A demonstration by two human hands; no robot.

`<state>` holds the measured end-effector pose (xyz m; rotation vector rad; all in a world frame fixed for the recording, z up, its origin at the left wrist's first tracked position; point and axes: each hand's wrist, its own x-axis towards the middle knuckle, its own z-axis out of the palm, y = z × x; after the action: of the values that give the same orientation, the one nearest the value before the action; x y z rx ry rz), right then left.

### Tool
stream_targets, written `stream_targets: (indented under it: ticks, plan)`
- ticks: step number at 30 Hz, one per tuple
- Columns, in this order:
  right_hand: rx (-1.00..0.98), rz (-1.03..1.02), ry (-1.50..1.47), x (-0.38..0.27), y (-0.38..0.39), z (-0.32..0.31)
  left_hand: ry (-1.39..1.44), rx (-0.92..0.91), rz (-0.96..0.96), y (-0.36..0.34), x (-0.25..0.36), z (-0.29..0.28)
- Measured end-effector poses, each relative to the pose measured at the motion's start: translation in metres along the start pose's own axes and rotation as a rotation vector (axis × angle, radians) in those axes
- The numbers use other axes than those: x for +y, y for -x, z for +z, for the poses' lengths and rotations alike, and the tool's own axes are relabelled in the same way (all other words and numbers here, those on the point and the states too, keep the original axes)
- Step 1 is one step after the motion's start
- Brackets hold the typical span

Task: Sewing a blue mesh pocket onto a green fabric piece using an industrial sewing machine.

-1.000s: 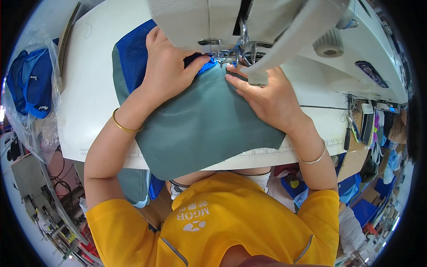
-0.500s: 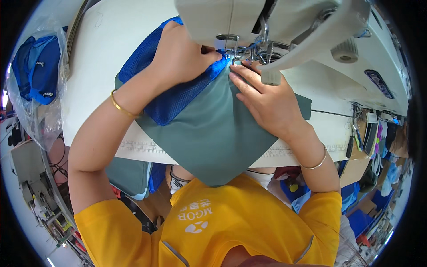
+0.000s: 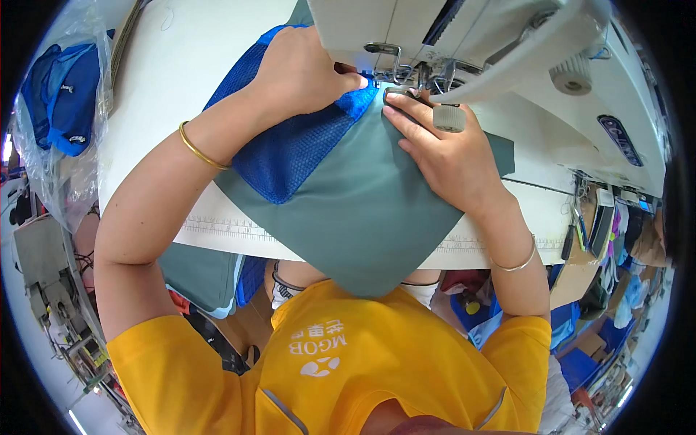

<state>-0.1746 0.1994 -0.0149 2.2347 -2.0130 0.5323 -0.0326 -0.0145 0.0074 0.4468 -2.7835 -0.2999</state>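
Head view: blue mesh piece (image 3: 290,151) lies over grey-green fabric panel (image 3: 355,225), near side of sewing machine (image 3: 373,30). Left hand (image 3: 299,72) on mesh beside machine, pinch hidden, can't tell; right hand (image 3: 444,151) flat on panel just before machine, unclamped. Both cloths look light, limp, panel maybe slippery; best held near edges by machine.

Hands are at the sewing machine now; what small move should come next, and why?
Probably ease the blue mesh slightly toward the sewing machine with the left hand: it grips the mesh's edge close beside the machine's head, while the right hand rests flat on the grey-green fabric beneath.
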Motion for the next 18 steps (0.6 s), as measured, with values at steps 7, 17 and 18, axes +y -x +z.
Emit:
stream_targets:
  ticks: [7, 17, 18]
  plan:
    - [-0.019, 0.018, 0.010, 0.004, 0.000, -0.005, 0.000, -0.034, -0.054, 0.001, 0.005, -0.003]
    - [0.026, 0.047, -0.021, 0.010, 0.002, -0.006, 0.001, -0.144, -0.172, -0.002, 0.013, -0.010]
    - [0.048, 0.031, -0.019, 0.010, 0.000, -0.006, 0.001, -0.146, -0.173, -0.002, 0.012, -0.009]
